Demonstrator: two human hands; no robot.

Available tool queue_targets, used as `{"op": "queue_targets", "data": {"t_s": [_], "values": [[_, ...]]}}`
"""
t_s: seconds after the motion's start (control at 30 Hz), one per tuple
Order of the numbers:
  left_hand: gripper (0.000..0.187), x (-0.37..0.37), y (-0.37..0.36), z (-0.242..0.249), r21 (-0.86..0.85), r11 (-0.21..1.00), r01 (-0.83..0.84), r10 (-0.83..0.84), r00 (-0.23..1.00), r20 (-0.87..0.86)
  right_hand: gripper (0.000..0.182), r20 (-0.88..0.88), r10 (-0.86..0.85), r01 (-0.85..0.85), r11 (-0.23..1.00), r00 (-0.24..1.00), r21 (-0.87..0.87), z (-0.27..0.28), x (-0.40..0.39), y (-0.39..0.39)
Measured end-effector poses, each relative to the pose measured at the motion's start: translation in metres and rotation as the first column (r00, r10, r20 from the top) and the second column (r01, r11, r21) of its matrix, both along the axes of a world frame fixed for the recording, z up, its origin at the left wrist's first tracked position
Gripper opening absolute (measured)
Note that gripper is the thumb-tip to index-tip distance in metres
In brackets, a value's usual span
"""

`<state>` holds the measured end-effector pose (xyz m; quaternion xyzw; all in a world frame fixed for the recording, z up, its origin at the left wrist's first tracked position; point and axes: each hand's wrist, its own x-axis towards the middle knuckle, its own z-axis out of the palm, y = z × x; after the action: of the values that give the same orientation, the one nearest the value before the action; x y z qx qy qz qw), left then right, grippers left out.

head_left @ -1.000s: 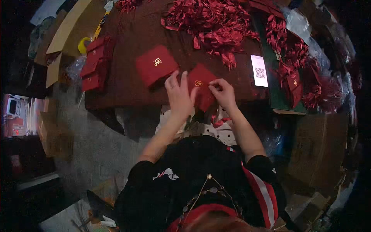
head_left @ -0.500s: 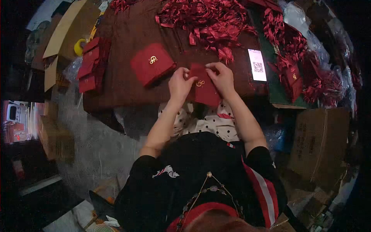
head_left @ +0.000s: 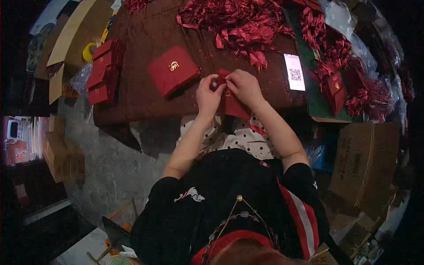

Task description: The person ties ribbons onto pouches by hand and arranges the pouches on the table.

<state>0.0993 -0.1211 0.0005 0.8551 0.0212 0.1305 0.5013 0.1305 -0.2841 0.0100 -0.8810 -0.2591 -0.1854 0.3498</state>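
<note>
A red pouch with a gold emblem lies at the front edge of the table, partly covered by my fingers. My left hand is at its left upper edge, thumb and index finger curled close together in a pinch. From the other side my right hand pinches the pouch's top, its fingers lying across the upper part and hiding most of the emblem. Left of my hands sits a stack of matching red pouches, the gold emblem facing up.
A heap of dark red ribbons covers the far side of the brown tablecloth. More red pouches stand at the left edge. A lit phone with a QR code lies to the right. Cardboard boxes stand beside the table.
My right hand has moved left and inward over the pouch's top, now covering most of the emblem. My left hand has stayed nearly in place.
</note>
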Motion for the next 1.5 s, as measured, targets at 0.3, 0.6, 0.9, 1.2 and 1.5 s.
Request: {"op": "queue_targets", "data": {"t_s": [0.3, 0.6, 0.9, 1.2, 1.5], "values": [[0.034, -0.002, -0.001, -0.010, -0.051, 0.995, 0.091, -0.082, 0.983, 0.162, 0.013, -0.033, 0.046, -0.049, 0.994, 0.998, -0.101, 0.002, -0.003, 0.002], [0.049, -0.001, 0.013, -0.014, -0.212, 0.928, 0.307, -0.325, 0.944, -0.053, 0.013, -0.116, 0.015, -0.005, 0.997, 0.993, 0.083, 0.008, 0.006, -0.009], [0.015, 0.037, 0.007, -0.004, 0.237, 0.923, 0.303, -0.338, 0.933, 0.123, 0.021, -0.384, 0.021, 0.086, 0.962, 0.923, 0.261, -0.020, 0.017, -0.027], [0.013, 0.050, 0.038, 0.055, 0.779, 0.605, 0.166, -0.193, 0.979, -0.058, 0.025, -0.223, -0.122, 0.137, 0.989, 0.967, 0.051, -0.028, 0.026, -0.032], [0.046, -0.003, 0.004, 0.036, 0.468, 0.862, 0.194, -0.228, 0.973, 0.016, 0.030, -0.249, -0.152, 0.181, 0.979, 0.956, 0.097, -0.015, 0.023, -0.030]]}}
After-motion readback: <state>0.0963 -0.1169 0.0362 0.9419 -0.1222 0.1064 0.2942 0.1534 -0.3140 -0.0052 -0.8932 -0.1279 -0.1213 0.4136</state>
